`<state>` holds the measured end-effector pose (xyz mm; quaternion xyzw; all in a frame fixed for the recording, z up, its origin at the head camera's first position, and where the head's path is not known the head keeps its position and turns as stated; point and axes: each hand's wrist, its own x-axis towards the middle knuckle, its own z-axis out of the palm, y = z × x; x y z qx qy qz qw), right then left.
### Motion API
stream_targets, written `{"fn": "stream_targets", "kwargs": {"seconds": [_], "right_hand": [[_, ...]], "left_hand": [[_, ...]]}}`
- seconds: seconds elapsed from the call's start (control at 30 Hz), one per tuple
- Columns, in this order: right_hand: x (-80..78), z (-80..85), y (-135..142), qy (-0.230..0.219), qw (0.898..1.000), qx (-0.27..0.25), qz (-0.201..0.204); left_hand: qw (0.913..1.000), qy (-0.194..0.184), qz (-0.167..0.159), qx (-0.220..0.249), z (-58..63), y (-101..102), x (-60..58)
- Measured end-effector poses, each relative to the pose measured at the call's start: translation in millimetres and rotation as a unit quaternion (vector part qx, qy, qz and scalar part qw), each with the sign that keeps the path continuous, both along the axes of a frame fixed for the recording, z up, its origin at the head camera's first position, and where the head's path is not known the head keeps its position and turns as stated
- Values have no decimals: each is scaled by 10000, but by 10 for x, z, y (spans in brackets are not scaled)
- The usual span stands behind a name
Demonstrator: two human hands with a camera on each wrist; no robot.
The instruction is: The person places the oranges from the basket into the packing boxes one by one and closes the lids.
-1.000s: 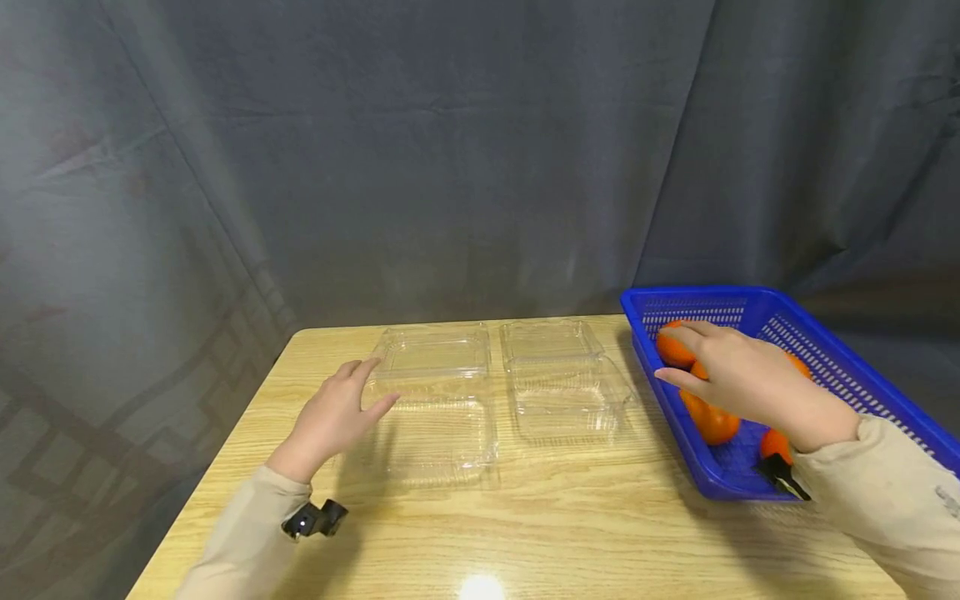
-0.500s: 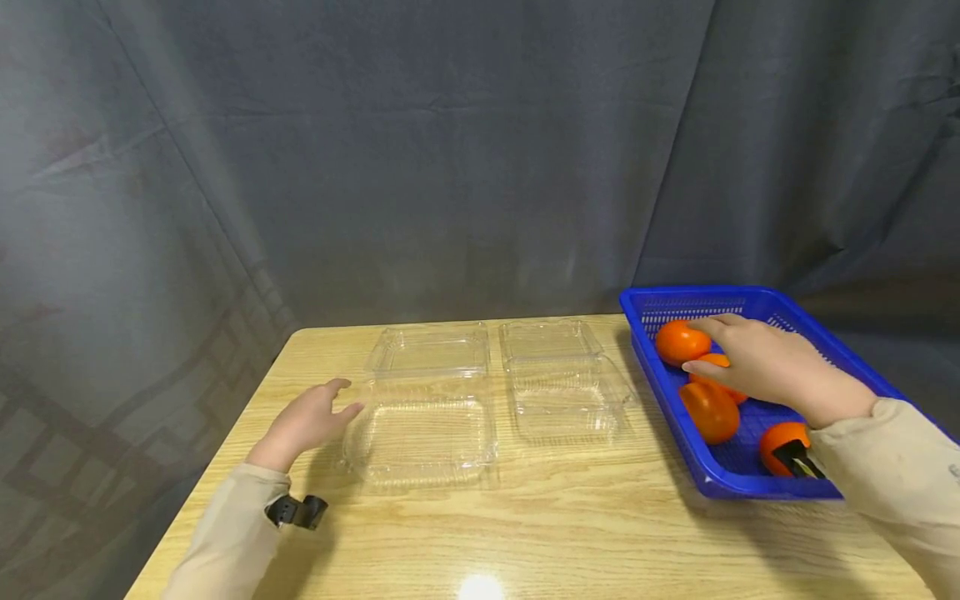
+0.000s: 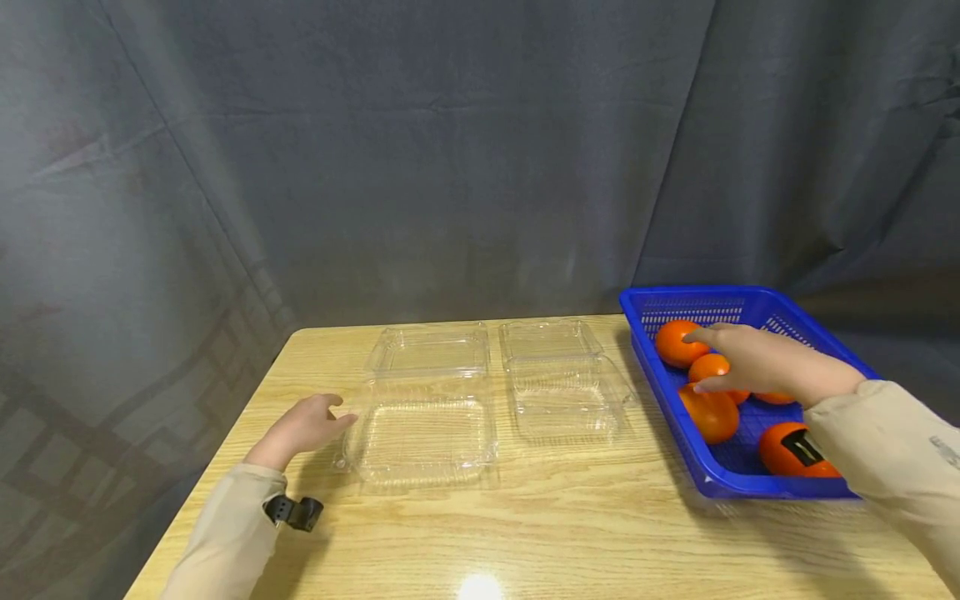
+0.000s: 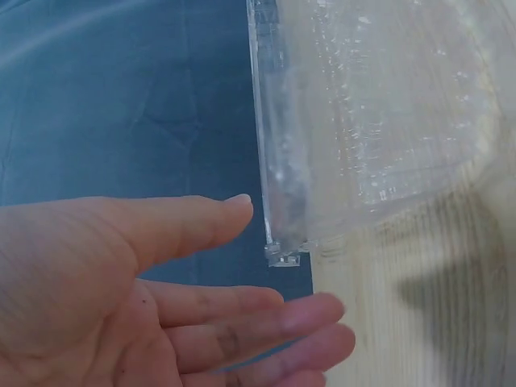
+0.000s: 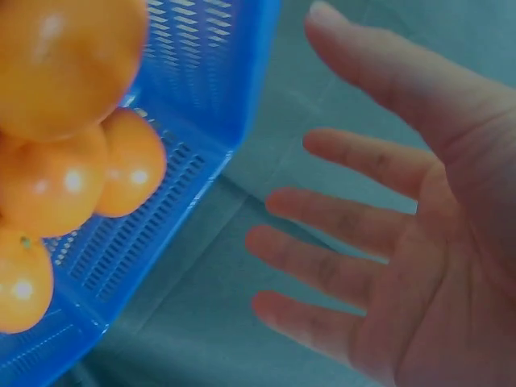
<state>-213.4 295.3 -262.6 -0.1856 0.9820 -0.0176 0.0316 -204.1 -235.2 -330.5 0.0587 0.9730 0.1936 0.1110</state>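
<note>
In the head view my left hand [image 3: 302, 429] hovers at the left edge of a larger clear plastic clamshell container [image 3: 427, 442], which lies opened flat on the table. The left wrist view shows this hand with thumb and fingers apart, its fingertips close to the corner tab of the container [image 4: 294, 193]. On the other side, my right hand [image 3: 772, 365] is above the blue plastic basket [image 3: 675, 417], holding nothing. Smooth, round orange fruits [image 3: 708, 412] lie in the basket under it. The right wrist view has the right hand [image 5: 387, 226] with fingers spread, apart from the fruits [image 5: 56, 177].
A second, smaller clear clamshell container [image 3: 566, 396] lies opened to the right of the first one. The wooden table [image 3: 465, 533] ends at a grey curtain [image 3: 450, 167] behind. The basket's raised rim borders the right side.
My left hand has drawn back leftward and toward me, off the larger container. My right hand has shifted slightly right over the basket, uncovering more of the fruits.
</note>
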Motion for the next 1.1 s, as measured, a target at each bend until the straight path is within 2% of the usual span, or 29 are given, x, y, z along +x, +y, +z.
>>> {"fn": "stream_targets", "kwargs": {"seconds": [0.17, 0.33, 0.83, 1.1], "right_hand": [[-73, -85, 50, -125, 9993, 134, 329], [-119, -164, 98, -342, 9981, 172, 482], [-159, -334, 44, -1248, 9909, 78, 494], [-159, -405, 38, -1052, 9920, 159, 686]], "left_hand": [[9998, -92, 15, 179, -24, -7, -5], [9988, -176, -33, 461, -59, -20, -3], [9982, -152, -6, 576, -118, -21, -22], [9979, -134, 54, 625, -134, -16, -24]]}}
